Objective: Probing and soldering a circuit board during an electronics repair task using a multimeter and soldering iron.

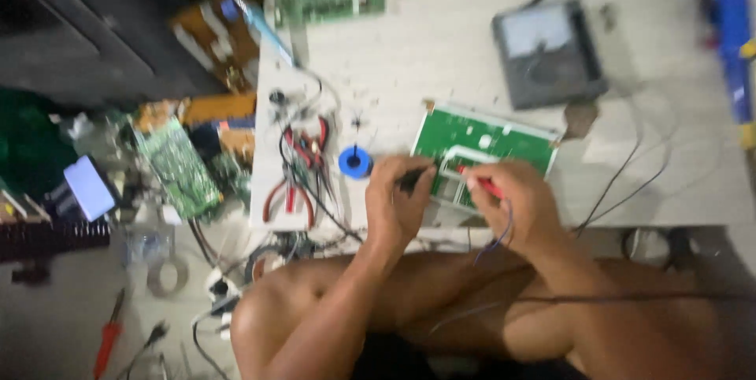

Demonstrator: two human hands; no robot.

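At the far left of the view, at about 9 o'clock from the hands, a loose green circuit board (176, 167) is lying among clutter on the floor. Going right, red-handled pliers (290, 191) are resting on the low white table (441, 57), and a small blue spool (356, 163) is sitting just at 9 o'clock from the left hand (396, 200). This hand is closing its fingers around a black probe (412, 179), whose tip is pointing toward 3 o'clock. The right hand (516, 200) is gripping a red probe (482, 183), pointing toward 9 o'clock. Both tips are meeting over the green board (480, 144), which is lying flat on the table at 12 o'clock from the hands. At 1 o'clock, well apart, a grey analog meter (549, 51) is lying, with thin black wires (622, 183) running down from it.
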